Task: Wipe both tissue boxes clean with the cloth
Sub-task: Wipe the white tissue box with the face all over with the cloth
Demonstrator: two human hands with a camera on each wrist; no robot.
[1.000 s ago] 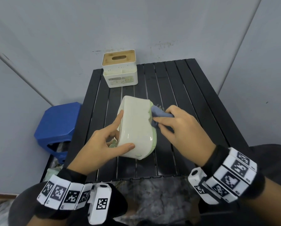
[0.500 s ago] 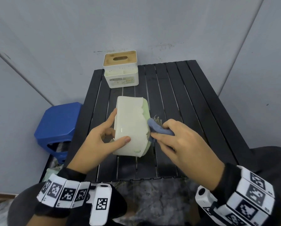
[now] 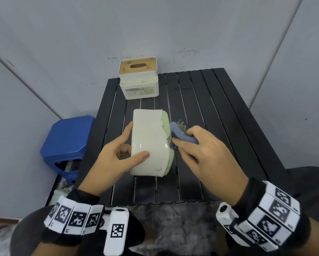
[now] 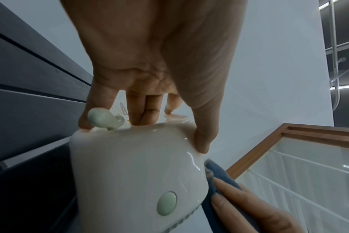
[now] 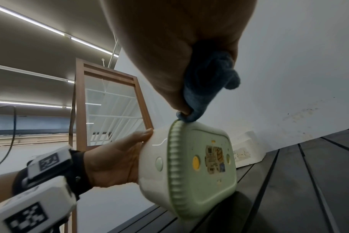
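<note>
1. Fingers first, from the head view: your left hand (image 3: 116,159) grips the cream tissue box (image 3: 147,143), tipped on its side at mid-table, thumb on the upper face and fingers curled behind its left end. Your right hand (image 3: 201,154) pinches the blue cloth (image 3: 181,135) against the box's green ribbed rim (image 3: 169,126), just right of the box. The box's long axis runs near to far, so the rim stretches away from your cloth fingers in both directions. A second tissue box (image 3: 138,80), with a wooden lid, stands at the far left of the black slatted table (image 3: 219,117), well apart from both hands. A blue stool (image 3: 68,143) sits left of the table, with grey walls closing in behind.

2. From the left wrist: your thumb (image 4: 201,137) presses the glossy top edge, fingers hooked over the far end; the cloth touches the near right corner.

3. From the right wrist: your fingertips bunch the cloth onto the rim's upper edge; the green base (image 5: 207,157), bearing a sticker, faces right. Judging by this, the next wipe should follow the rim.
</note>
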